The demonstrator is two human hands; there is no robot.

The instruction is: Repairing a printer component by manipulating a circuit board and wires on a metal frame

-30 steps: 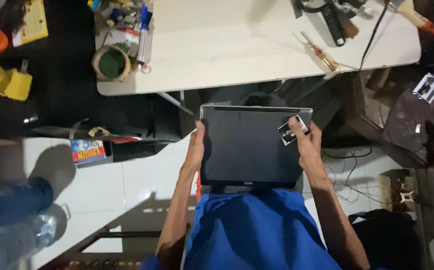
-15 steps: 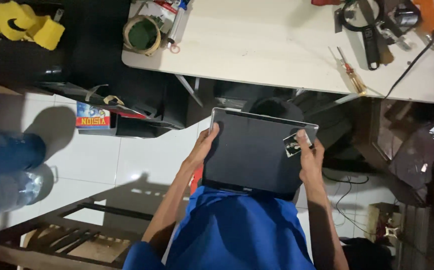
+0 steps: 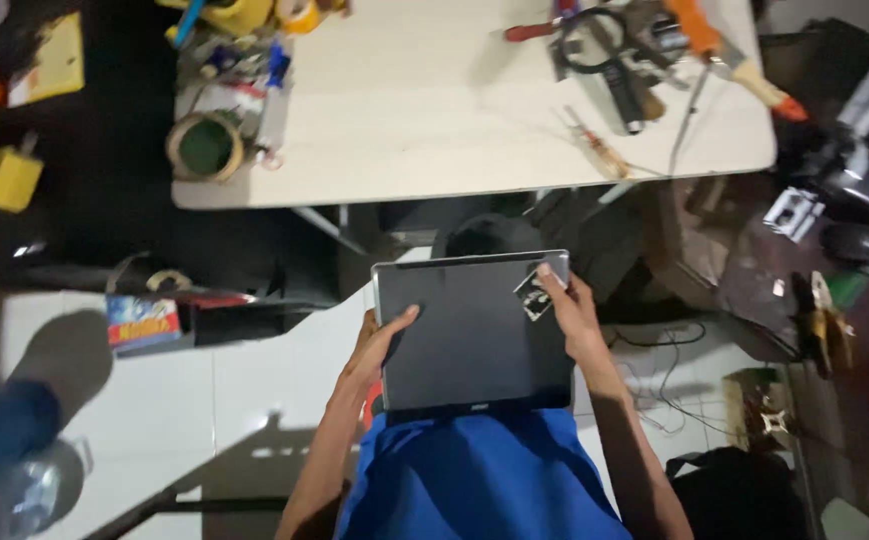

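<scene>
You hold the dark laptop (image 3: 472,335) on your lap, below the worktop (image 3: 434,110). Your left hand (image 3: 379,345) clasps its left edge; your right hand (image 3: 569,310) pinches a small sticker (image 3: 532,296) at its corner. Peeling seems underway; pull slowly.

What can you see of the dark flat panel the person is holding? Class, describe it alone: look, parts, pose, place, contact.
The dark flat panel is a thin rectangle with a matte grey-black face and a paler, metallic-looking edge along its top and left sides. It lies nearly flat, face up, its near edge against the blue shirt, just below the white table. The left hand holds its left edge, thumb on the face. The right hand holds the upper right corner, where a small black-and-white patch sits.
</scene>
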